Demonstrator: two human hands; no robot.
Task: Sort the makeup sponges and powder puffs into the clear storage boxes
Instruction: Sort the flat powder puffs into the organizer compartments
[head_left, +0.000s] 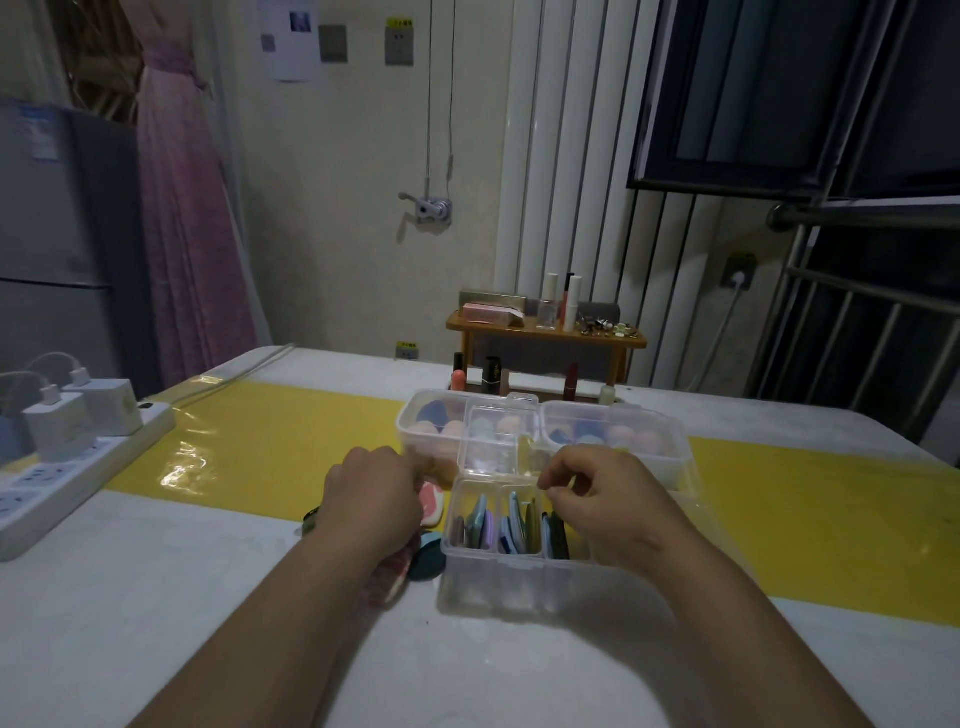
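A near clear box (470, 582) has three compartments, with flat puffs (478, 525) standing on edge in them. My right hand (608, 501) hovers over its right compartment, above dark green puffs (557, 535). Its fingers are curled with the thumb and forefinger close together, and I see nothing between them. My left hand (371, 499) is left of this box with curled fingers, and its palm side is hidden. Loose puffs lie by it: a pink one (432, 506), a teal one (427, 566) and a patterned one (387, 584). Behind stand far clear boxes (670, 447) with round sponges (454, 430).
A white power strip (62, 478) with chargers lies at the table's left edge. A yellow band (270, 441) crosses the white table. Lipsticks and bottles (491, 375) stand behind the boxes, under a small wooden shelf (545, 332). A dark green item (310, 519) lies left of my left wrist.
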